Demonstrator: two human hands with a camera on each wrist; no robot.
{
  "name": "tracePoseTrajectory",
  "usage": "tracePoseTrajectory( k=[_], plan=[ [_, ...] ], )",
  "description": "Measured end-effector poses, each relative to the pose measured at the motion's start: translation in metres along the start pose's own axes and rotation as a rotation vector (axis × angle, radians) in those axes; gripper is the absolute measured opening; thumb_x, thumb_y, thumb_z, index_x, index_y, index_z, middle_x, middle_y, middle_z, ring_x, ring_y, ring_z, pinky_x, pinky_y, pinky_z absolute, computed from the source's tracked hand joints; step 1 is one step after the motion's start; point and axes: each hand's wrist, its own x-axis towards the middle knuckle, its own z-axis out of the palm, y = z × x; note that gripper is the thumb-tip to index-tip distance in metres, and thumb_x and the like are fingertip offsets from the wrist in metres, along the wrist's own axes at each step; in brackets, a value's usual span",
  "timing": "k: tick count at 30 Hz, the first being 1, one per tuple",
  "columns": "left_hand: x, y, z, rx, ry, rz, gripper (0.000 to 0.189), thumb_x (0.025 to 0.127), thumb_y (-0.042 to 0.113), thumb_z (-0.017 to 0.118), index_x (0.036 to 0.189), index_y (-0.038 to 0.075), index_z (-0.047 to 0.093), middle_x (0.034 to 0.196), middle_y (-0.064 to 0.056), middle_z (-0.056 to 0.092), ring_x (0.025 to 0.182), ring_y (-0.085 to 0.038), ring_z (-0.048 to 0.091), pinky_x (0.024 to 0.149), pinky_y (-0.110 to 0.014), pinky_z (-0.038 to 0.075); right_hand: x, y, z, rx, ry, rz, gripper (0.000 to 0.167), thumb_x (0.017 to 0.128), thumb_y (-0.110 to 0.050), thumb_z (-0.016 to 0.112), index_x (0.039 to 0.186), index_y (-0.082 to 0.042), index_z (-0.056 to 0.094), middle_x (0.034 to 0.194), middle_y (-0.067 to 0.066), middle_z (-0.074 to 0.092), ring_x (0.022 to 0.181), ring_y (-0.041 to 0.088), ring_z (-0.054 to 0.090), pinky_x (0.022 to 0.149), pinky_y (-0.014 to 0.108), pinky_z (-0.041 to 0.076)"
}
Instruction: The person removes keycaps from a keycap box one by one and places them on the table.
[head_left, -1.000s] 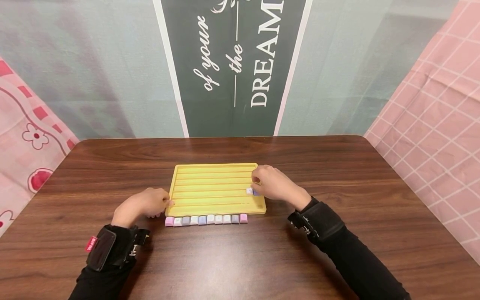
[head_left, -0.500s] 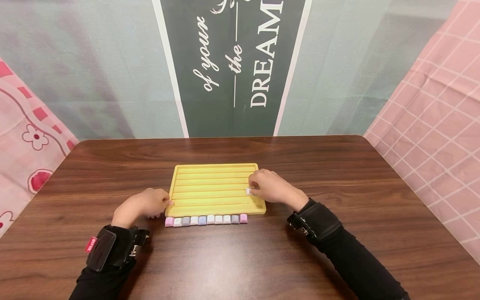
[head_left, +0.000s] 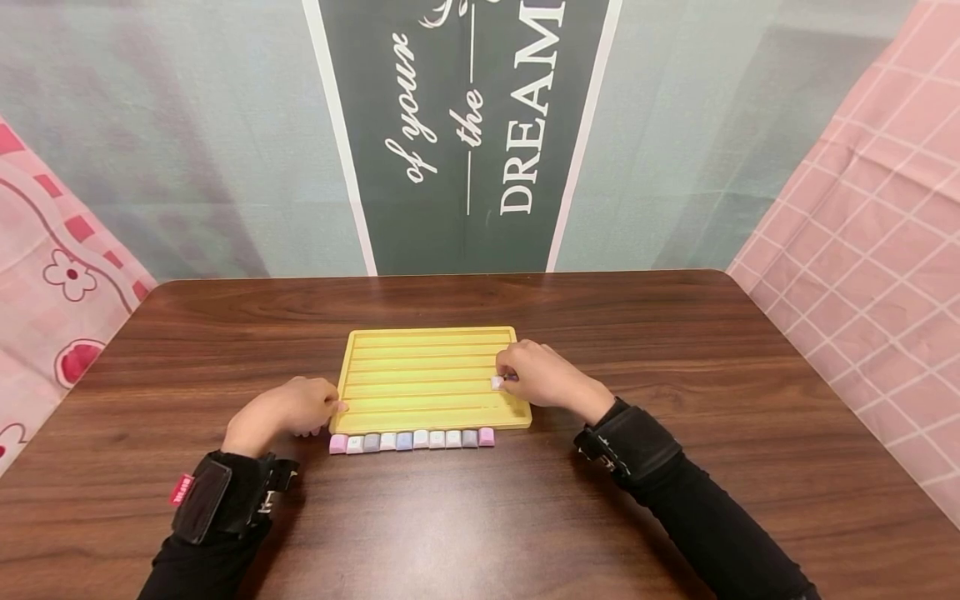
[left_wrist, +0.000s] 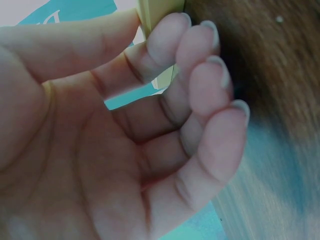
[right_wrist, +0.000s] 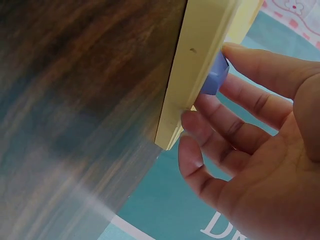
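Observation:
A yellow ridged tray (head_left: 420, 387) lies on the table. My left hand (head_left: 296, 406) grips its left edge, thumb on the rim and the other fingers curled at the side; the left wrist view shows the tray edge (left_wrist: 150, 15) by the thumb and index fingertips. At the tray's right side, my right hand (head_left: 543, 372) pinches a blue-purple keycap (right_wrist: 216, 75) between thumb and fingers, just inside the rim. A pale keycap (head_left: 497, 383) sits in the tray beside those fingertips, to their left. The hand partly hides the blue-purple one in the head view.
Along the tray's front edge runs a row of several keycaps in pink, white, grey and blue, including a blue keycap (head_left: 405, 441) and a pink keycap (head_left: 487, 437) at the right end. The brown wooden table (head_left: 450, 525) extends around them, with a printed cloth (head_left: 465, 167) behind.
My right hand has shifted slightly left and down over the tray's right side, and the pale keycap has moved a little left. My left hand has stayed on the tray edge.

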Motion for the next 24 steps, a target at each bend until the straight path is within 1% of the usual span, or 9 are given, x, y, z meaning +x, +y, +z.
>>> tracePoseTrajectory(
  k=[9,17,24],
  plan=[
    [0.0005,-0.0003,0.0004,-0.019,-0.002,-0.014,0.028,0.095,0.014,0.047,0.068,0.007,0.052,0.059,-0.002,0.049,0.053,-0.015,0.048,0.052,-0.028,0.039,-0.0006,-0.0004,0.0006,-0.015,0.004,0.000,0.013,0.084,-0.015,0.067,0.075,-0.010,0.058,0.069,0.002,0.047,0.064,0.013,0.041,0.054,0.024,0.031],
    [0.0011,0.0001,0.0005,0.001,-0.008,-0.020,0.028,0.095,0.014,0.047,0.069,0.007,0.052,0.059,-0.002,0.049,0.053,-0.014,0.048,0.052,-0.028,0.039,-0.0006,-0.0004,0.0011,-0.019,0.012,-0.004,0.014,0.084,-0.016,0.067,0.075,-0.011,0.058,0.069,0.002,0.048,0.065,0.013,0.041,0.054,0.024,0.032],
    [0.0005,-0.0003,-0.0004,-0.005,-0.009,-0.019,0.028,0.096,0.015,0.046,0.069,0.006,0.052,0.060,-0.003,0.049,0.054,-0.015,0.047,0.052,-0.029,0.039,-0.0012,0.0000,0.0013,-0.012,0.021,-0.019,0.013,0.084,-0.015,0.067,0.075,-0.010,0.058,0.070,0.002,0.048,0.065,0.013,0.041,0.055,0.024,0.032]
  ],
)
